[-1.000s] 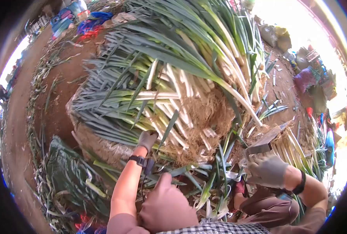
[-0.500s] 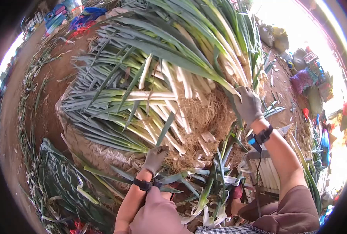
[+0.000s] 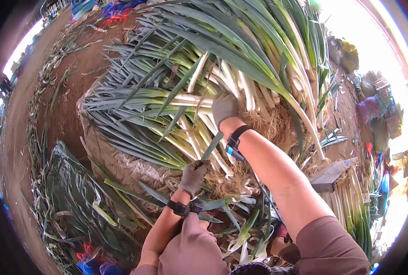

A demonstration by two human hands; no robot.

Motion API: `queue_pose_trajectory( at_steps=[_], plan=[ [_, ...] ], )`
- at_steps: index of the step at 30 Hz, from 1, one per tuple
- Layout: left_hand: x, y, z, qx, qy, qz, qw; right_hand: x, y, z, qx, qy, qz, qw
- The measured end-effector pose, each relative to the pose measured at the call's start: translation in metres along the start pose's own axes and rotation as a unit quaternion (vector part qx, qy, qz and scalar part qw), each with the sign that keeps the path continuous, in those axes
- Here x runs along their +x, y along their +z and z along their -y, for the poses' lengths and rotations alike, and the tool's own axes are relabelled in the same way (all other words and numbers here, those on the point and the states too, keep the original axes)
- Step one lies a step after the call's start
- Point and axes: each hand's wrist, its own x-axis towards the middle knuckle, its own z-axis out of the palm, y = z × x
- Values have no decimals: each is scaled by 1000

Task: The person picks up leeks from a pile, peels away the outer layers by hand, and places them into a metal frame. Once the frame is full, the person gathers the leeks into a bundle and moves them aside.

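Observation:
Leeks with long green leaves and white stalks lie in a big heap, their shaggy roots toward the middle. My right hand, in a grey glove, rests on white stalks in the heap. Its fingertips are hidden, so I cannot see whether it grips one. My left hand, gloved too, is closed at the heap's near edge around a green leek leaf that sticks up past the fist. One long leek slants down to the right of the heap, its root end near a metal stand.
Tan sheeting lies under the heap. At the right are the metal stand's flat top and more leeks. Crumpled dark green plastic is at lower left. Sacks stand beyond, and leaf scraps litter the ground.
My right hand has left the slanting leek's base and moved left onto stalks in the heap's middle. The left hand stays closed near the same spot. The view has shifted slightly.

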Motion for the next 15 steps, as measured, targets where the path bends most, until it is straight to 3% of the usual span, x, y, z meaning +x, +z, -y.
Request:
queue_pose_trajectory(
  at_steps=[4, 5, 7, 9, 10, 11, 13, 14, 15],
  plan=[
    [-4, -6, -13, -75, 38, -15, 996, -14, -41, -17, 113, -148, 81, 979],
    [-4, -8, -17, -104, 47, -16, 993, -32, -45, -7, 140, -144, 55, 978],
    [-3, -12, -24, -229, 75, 22, 970, -70, -72, 7, 265, -148, 174, 937],
    [7, -22, -18, -392, 88, 63, 913, -113, -73, 26, 367, -165, 209, 891],
    [9, -32, -20, -414, 31, 100, 904, -129, -71, 37, 408, -223, 220, 858],
    [2, -38, -16, -360, 44, 18, 932, -132, -65, 38, 438, -225, 235, 838],
    [-12, -53, -10, -351, 49, -35, 934, -134, -60, 29, 497, -227, 268, 794],
    [-26, -56, -23, -336, 16, -116, 934, -124, -54, 24, 501, -214, 233, 806],
    [-40, -61, -35, -331, 5, -114, 937, -110, -39, 26, 473, -185, 190, 840]
  ],
)
